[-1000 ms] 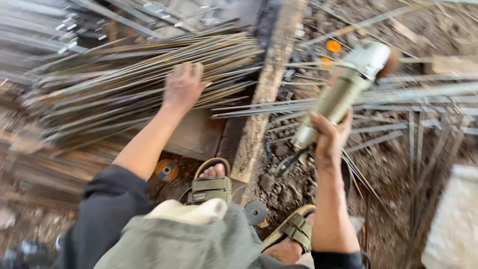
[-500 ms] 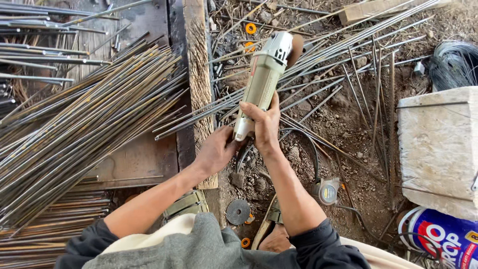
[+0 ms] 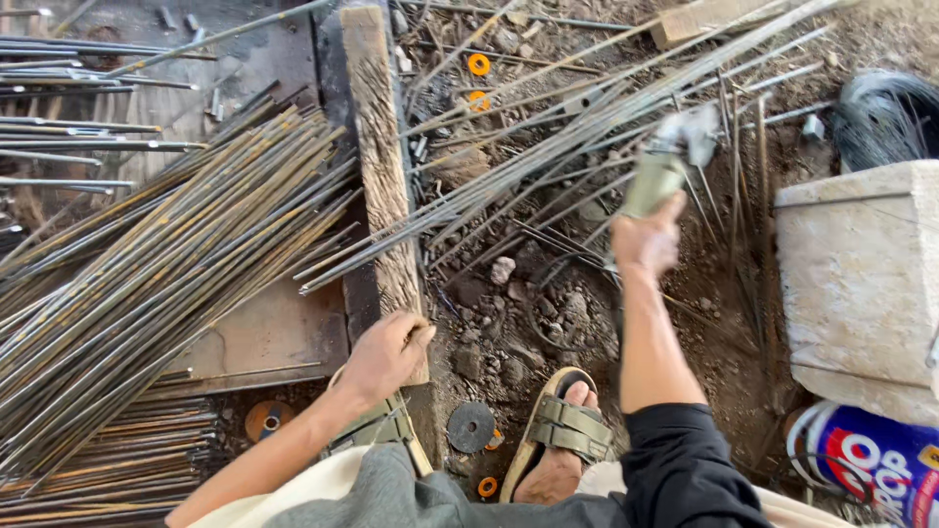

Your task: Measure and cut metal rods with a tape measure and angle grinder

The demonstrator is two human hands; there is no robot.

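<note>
While right hand (image 3: 646, 240) holds the angle grinder (image 3: 667, 166) up, left hand (image 3: 386, 350) sits on the wooden beam (image 3: 380, 156).
Right fingers wrapped shut on the grinder body, tool blurred, at 1 o'clock over the loose rods (image 3: 587, 127). Left fingers curled on the beam's near end; whether they grip anything I can't tell. Rebar bundle (image 3: 166, 274) at 9 o'clock, concrete block (image 3: 861, 264) at 3, sandalled foot (image 3: 559, 440) and grey disc (image 3: 471, 426) at 6.

sleeves: black, pushed up (image 3: 685, 460) | trousers: pale cream | sandals: olive strapped, tan soles (image 3: 562, 425)
</note>
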